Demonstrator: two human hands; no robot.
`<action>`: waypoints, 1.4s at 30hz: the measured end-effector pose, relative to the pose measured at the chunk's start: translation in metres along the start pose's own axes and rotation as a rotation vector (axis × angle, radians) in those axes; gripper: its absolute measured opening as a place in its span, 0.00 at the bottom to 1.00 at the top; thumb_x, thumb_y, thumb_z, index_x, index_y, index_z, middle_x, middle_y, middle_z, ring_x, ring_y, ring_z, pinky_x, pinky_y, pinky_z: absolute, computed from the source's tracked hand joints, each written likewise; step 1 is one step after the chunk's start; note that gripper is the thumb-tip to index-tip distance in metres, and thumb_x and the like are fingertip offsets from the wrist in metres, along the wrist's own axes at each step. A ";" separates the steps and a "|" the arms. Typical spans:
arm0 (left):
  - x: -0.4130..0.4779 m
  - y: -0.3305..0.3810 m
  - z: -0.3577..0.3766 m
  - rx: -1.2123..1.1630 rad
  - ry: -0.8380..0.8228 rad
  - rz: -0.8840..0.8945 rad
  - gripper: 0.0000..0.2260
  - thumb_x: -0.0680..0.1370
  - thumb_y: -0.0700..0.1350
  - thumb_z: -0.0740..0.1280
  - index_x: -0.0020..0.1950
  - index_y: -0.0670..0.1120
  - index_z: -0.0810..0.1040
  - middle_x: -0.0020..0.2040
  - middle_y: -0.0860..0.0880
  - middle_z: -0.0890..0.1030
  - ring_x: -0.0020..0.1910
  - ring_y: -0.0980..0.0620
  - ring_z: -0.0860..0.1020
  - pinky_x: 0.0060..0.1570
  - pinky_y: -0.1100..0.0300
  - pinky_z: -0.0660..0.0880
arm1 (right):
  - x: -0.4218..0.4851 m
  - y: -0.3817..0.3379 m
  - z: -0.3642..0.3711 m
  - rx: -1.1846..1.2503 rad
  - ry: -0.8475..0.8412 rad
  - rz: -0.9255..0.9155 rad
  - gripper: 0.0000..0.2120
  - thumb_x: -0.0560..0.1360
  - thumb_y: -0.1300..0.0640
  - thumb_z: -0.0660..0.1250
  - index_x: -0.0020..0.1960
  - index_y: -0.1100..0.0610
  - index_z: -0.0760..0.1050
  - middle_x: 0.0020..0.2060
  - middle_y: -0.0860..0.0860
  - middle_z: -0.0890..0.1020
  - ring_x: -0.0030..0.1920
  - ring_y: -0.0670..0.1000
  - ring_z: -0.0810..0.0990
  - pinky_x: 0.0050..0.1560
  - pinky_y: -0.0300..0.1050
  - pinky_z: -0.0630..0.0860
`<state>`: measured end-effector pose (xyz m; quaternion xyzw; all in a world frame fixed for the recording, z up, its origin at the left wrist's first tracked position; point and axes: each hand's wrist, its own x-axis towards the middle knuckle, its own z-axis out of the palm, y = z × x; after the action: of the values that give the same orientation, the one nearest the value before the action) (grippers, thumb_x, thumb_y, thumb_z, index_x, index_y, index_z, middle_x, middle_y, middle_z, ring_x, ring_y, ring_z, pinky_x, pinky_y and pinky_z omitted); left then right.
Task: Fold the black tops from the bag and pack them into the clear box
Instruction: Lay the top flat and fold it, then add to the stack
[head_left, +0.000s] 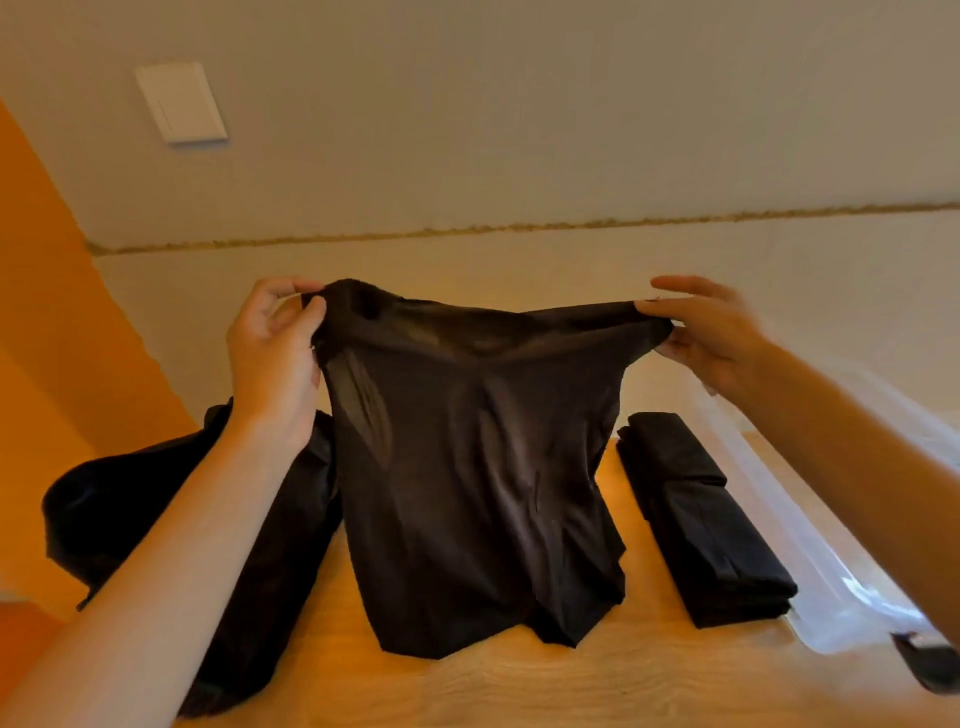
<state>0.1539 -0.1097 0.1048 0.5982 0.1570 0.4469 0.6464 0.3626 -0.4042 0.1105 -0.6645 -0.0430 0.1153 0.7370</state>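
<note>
A thin black top (467, 467) hangs spread out in the air above the wooden table (571, 686), its lower hem touching the tabletop. My left hand (275, 358) pinches its upper left corner and my right hand (711, 332) pinches its upper right corner. A black bag (130, 499) lies at the left, partly behind my left forearm. A folded stack of black tops (701, 525) lies on the table to the right. The clear box (831, 561) sits at the far right, partly hidden by my right forearm.
A white wall stands right behind the table, with a light switch plate (182, 101) high on the left. An orange surface (47, 322) fills the far left. A dark latch (930, 660) shows on the box's near corner.
</note>
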 end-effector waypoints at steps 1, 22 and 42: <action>0.003 0.007 0.002 -0.012 -0.028 0.011 0.08 0.82 0.34 0.66 0.55 0.45 0.79 0.45 0.52 0.85 0.49 0.51 0.83 0.51 0.54 0.80 | -0.001 -0.006 0.001 0.099 -0.012 -0.014 0.16 0.76 0.64 0.73 0.63 0.54 0.80 0.55 0.55 0.83 0.47 0.49 0.86 0.40 0.40 0.82; 0.055 0.178 0.050 -0.298 -0.036 0.073 0.05 0.75 0.40 0.76 0.49 0.42 0.85 0.51 0.44 0.86 0.55 0.47 0.85 0.56 0.54 0.82 | -0.039 -0.205 0.033 0.536 -0.265 -0.403 0.15 0.82 0.66 0.64 0.63 0.54 0.81 0.62 0.56 0.81 0.62 0.56 0.82 0.55 0.47 0.83; 0.047 0.180 0.047 -0.020 0.097 0.460 0.14 0.75 0.41 0.77 0.60 0.50 0.84 0.40 0.57 0.79 0.43 0.60 0.80 0.63 0.60 0.78 | -0.042 -0.218 0.028 0.432 -0.186 -0.579 0.15 0.77 0.61 0.72 0.63 0.55 0.82 0.57 0.52 0.86 0.57 0.50 0.85 0.59 0.45 0.82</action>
<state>0.1439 -0.1237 0.2962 0.5896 0.0431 0.6123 0.5249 0.3403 -0.4066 0.3333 -0.4405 -0.2707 -0.0314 0.8554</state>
